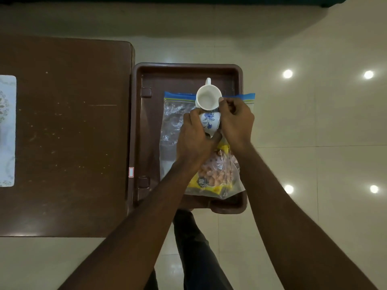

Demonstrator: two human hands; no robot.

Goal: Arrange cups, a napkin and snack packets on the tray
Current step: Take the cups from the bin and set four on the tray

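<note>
A brown plastic tray (pixel 146 130) sits to the right of a brown table. On it lies a clear zip bag (pixel 171 122) with a blue top strip, and a yellow snack packet (pixel 213 174) lies toward the near end. Two white cups are held together above the bag: an upper cup (pixel 208 97) showing its empty inside, handle pointing away, and a lower cup with a blue flower print (pixel 209 121). My left hand (pixel 193 139) grips the flower cup from the left. My right hand (pixel 235 120) holds the cups from the right, thumb at the upper cup's rim.
The brown table (pixel 62 132) fills the left side, with a pale patterned napkin (pixel 7 130) at its far left edge. Glossy cream floor tiles (pixel 314 122) surround the tray. My leg in dark trousers (pixel 194 248) stands below the tray.
</note>
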